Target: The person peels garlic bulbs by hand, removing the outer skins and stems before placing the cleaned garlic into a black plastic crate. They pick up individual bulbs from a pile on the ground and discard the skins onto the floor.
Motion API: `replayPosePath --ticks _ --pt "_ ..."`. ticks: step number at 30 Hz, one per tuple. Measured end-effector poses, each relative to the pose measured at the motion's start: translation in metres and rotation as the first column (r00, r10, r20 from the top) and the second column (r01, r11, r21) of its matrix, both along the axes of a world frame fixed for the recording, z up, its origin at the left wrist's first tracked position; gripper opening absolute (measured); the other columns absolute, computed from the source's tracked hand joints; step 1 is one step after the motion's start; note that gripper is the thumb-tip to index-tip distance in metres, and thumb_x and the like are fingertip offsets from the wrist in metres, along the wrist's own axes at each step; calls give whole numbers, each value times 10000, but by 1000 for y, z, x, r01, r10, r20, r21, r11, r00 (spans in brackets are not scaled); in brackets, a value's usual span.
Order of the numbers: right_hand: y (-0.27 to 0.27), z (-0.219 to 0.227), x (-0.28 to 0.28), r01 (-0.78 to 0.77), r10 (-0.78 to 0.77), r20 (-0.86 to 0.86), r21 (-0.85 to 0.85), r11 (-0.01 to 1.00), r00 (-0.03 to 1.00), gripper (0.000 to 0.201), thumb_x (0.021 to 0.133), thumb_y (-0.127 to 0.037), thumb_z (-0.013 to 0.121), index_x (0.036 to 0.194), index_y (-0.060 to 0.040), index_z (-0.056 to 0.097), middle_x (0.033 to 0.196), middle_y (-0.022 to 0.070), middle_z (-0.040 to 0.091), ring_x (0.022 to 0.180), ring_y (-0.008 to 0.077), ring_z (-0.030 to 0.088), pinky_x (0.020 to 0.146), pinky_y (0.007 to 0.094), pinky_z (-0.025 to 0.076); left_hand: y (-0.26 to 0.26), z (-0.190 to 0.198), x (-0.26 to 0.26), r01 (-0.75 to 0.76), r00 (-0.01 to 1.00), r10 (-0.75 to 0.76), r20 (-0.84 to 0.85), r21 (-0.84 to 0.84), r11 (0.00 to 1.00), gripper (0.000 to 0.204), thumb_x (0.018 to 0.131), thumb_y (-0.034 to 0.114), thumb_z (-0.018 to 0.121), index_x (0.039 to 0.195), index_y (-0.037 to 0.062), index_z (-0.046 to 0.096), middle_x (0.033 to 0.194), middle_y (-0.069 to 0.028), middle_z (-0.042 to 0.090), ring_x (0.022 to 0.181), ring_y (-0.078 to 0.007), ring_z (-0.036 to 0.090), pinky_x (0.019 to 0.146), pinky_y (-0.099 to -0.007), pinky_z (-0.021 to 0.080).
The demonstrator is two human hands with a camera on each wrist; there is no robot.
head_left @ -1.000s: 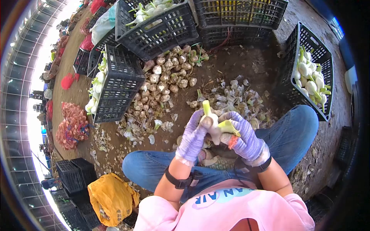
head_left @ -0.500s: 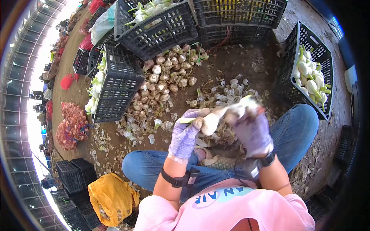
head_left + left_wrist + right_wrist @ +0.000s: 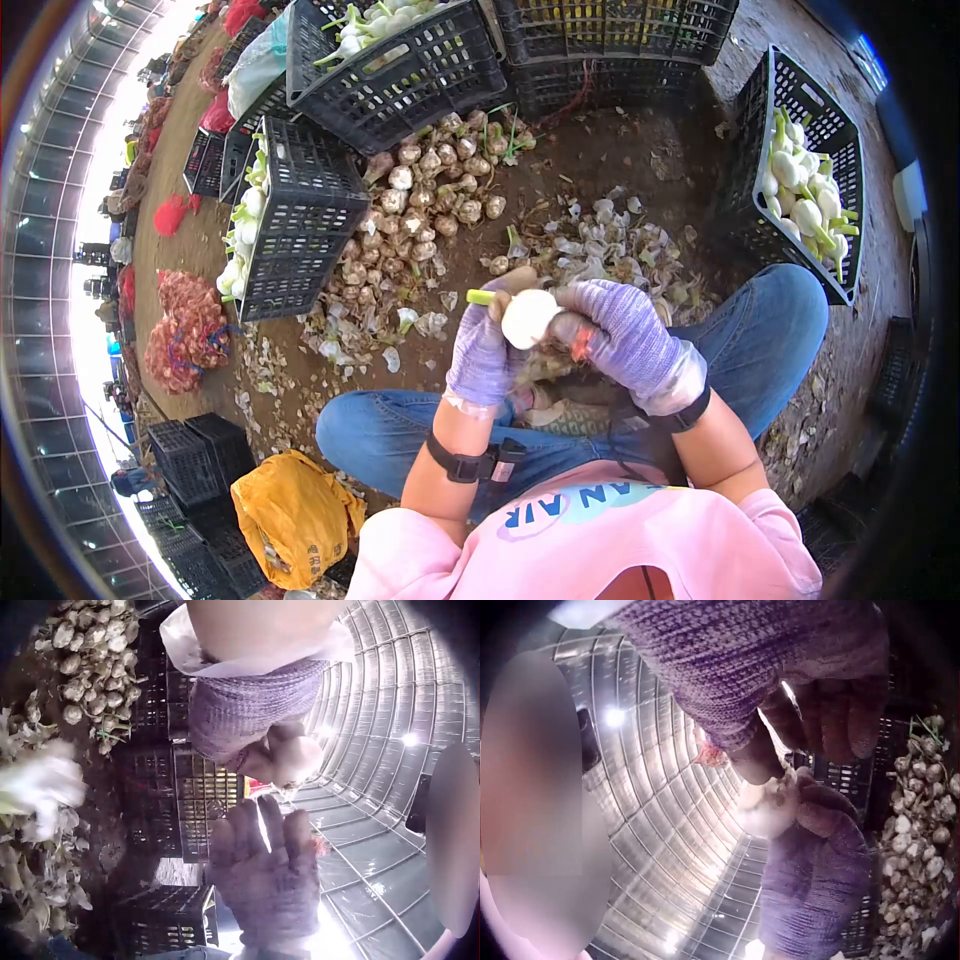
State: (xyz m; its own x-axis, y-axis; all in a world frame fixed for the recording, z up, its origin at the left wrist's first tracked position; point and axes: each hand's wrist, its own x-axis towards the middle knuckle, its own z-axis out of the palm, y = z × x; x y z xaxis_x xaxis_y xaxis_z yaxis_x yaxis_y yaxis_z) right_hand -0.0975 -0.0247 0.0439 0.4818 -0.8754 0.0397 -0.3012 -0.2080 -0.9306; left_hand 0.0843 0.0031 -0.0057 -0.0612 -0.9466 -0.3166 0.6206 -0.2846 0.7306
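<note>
A white peeled garlic bulb (image 3: 530, 318) with a short green stem (image 3: 481, 297) is held up above the person's lap. The left hand (image 3: 484, 348), in a purple knit glove with bare fingertips, grips the bulb by its stem side. From the other side the right hand (image 3: 632, 338), gloved alike, has its thumb and fingers at the bulb's root end. In the right wrist view the right thumb presses against the bulb (image 3: 766, 814). An orange-red wrap (image 3: 583, 344) shows at the right thumb. A blurred white piece (image 3: 45, 787) shows over the peelings in the left wrist view.
Unpeeled garlic bulbs (image 3: 430, 185) lie heaped on the soil, beside a pile of peelings (image 3: 610, 245). Black crates of peeled garlic stand at left (image 3: 300, 215), back (image 3: 400, 85) and right (image 3: 745, 210). A yellow bag (image 3: 290, 520) sits at lower left.
The hands drew apart and came together again at the bulb. Loose skin that trailed from the right hand half a second ago is gone from it. The bulb now looks rounder and cleaner.
</note>
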Motion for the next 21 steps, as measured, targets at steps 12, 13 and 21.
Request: replayPosePath --ticks 12,13,21 --pt "6 -43 4 -18 13 24 231 973 1000 220 748 -141 675 910 -1 627 799 194 608 764 342 610 670 362 480 -50 -21 34 -456 872 471 -135 129 880 288 831 294 652 979 67 556 888 -58 608 758 -197 619 612 -307 572" --pt "7 -58 2 11 -12 6 200 980 1000 224 744 -136 671 914 3 625 807 190 601 789 353 597 692 376 475 -58 -34 49 -490 871 478 113 143 860 264 820 251 668 979 74 554 881 -58 602 759 -194 616 613 -311 568" --pt "-17 -90 1 188 -184 -44 323 927 982 242 790 -175 633 944 11 619 875 200 575 820 358 575 722 376 460 -114 -170 72 102 -52 -512 857 515 851 516 740 193 673 1228 119 522 1151 -193 562 998 -320 581 888 -346 452"
